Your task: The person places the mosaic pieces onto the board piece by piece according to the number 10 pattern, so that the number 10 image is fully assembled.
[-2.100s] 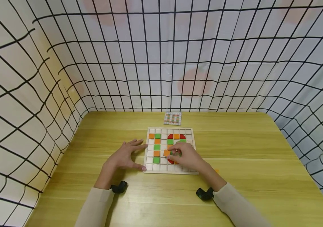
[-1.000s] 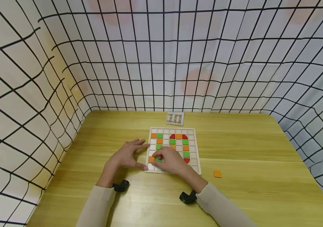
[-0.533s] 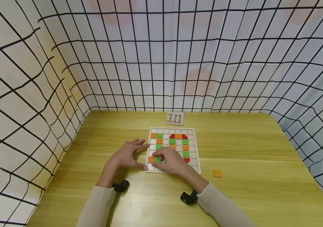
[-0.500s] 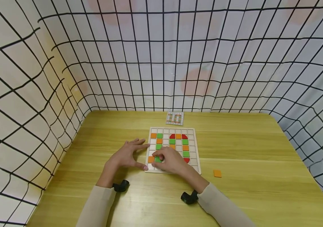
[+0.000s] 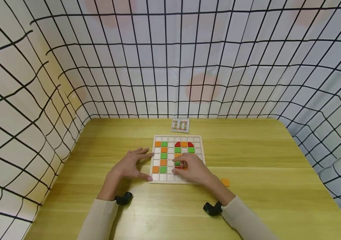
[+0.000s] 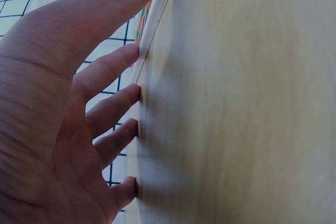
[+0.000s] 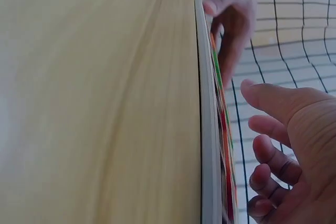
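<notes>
My left hand (image 5: 130, 165) rests spread beside a white gridded puzzle board (image 5: 171, 182), thumb and forefinger at its left edge; in the left wrist view its fingers (image 6: 107, 72) are extended. Over the board's right half, my right hand (image 5: 195, 168) hovers with thumb and forefinger apart, nothing between them. The right wrist view shows its fingers (image 7: 270, 153) loosely bent. An orange square tile (image 5: 156, 169) lies in a lower-left cell next to a green tile (image 5: 163, 170). Red rounded pieces (image 5: 177, 144) and more orange and green tiles form a ring, partly hidden by my right hand.
A small pattern card (image 5: 180, 125) lies behind the board. One loose orange tile (image 5: 225, 182) sits on the wooden table (image 5: 254, 160) near my right forearm. Black wrist cameras (image 5: 124, 198) stick out by both cuffs. A black grid net (image 5: 164, 66) surrounds the table's back and sides.
My right hand carried an orange tile leftward to the lower-left cell, let it go there and moved back right. My left hand stayed at the board's edge. The head view shifted slightly.
</notes>
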Tool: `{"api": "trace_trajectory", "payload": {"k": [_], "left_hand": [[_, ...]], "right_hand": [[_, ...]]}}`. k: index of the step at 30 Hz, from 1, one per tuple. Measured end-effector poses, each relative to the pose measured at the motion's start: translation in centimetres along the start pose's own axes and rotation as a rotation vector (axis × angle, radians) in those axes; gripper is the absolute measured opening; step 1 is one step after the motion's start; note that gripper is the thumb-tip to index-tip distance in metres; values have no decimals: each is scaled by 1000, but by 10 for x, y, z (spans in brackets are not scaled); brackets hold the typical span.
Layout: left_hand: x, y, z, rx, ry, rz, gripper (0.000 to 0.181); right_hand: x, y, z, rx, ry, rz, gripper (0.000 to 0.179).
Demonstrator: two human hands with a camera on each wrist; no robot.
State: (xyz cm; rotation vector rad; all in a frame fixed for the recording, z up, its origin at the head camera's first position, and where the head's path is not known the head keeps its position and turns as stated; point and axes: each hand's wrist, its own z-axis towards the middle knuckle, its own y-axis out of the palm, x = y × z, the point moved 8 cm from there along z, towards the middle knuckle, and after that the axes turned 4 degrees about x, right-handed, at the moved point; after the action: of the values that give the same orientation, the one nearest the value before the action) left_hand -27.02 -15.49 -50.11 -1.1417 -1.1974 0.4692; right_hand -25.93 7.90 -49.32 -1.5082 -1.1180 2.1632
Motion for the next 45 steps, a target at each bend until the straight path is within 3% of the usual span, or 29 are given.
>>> {"api": "trace_trajectory", "payload": {"k": [13,22,28,37,45], "left_hand": [[2,-1,-2,12,9,-10,104],[2,1,-3,12,4,-24,103],[2,0,-2,8,1,-29,104],[2,-3,-2,6,2,-28,103],[2,-4,-2,4,1,-27,103]], "right_hand": [[47,-50,-32,89,106,22,37],[77,-80,-57,129,162,-28,46],[93,-90,-72,121,182,-63,56],[112,-96,-95,61,144,-60,68],[116,-103,-114,61,105,-84,66]]}}
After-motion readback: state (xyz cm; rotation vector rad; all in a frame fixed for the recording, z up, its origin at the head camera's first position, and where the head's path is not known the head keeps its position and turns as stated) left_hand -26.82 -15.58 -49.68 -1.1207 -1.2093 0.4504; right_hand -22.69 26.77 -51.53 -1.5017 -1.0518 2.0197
